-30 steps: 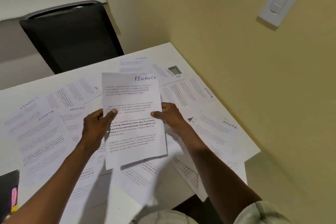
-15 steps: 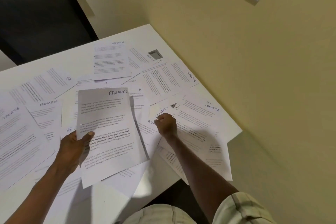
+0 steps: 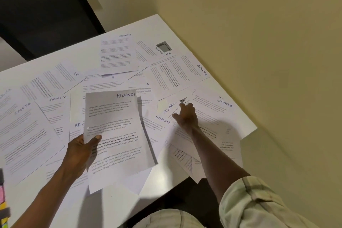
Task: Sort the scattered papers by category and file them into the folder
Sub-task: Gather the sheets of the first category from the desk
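1. Left hand (image 3: 81, 152) holds a sheet headed FINANCE (image 3: 118, 135) by its left edge, thumb on the printed face, fingers behind. The sheet is raised off the desk (image 3: 159, 24) and tilted toward the camera; at least one more sheet edge shows just behind its right side.
2. Right hand (image 3: 186, 116) reaches out over the right part of the desk, palm down, fingers extended and resting on a second sheet marked FINANCE (image 3: 169, 107). Whether the fingertips pinch that sheet cannot be told.
3. That second sheet lies partly under other papers, with an ADMIN sheet (image 3: 161, 122) just beside it on the near side.
4. A SPORTS sheet (image 3: 218, 109) lies just right of the right hand, near the desk's edge by the wall (image 3: 259, 61).
5. More papers are scattered across the white desk, overlapping, with handwritten headings HR, ADMIN, SPORTS and FINANCE.
6. A black chair (image 3: 44, 11) stands at the far side of the desk.
7. Coloured items (image 3: 2, 201) show at the lower left edge; too cropped to identify.
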Motion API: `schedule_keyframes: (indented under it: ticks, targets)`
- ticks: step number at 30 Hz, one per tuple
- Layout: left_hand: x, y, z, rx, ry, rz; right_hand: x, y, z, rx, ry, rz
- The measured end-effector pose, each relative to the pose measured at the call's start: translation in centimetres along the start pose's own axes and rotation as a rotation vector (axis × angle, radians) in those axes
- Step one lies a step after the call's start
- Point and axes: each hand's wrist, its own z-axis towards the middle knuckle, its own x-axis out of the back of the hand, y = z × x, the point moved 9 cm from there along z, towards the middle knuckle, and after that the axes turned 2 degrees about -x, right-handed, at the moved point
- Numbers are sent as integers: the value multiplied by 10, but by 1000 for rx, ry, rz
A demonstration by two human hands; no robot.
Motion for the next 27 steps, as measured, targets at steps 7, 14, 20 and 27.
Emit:
schedule_keyframes:
  ticks: [7, 14, 20, 27]
  targets:
    - [22, -8, -10, 19, 65, 20, -10, -9, 31, -94, -11, -124]
    - [26, -12, -19, 29, 75, 7, -7, -20, 23, -19, 127, -163]
    - [22, -12, -19, 25, 74, 36, -15, -26, 20, 80, 150, -155]
    - [10, -7, -15, 36, 64, -15, -18, -31, 25, 237, 38, -158]
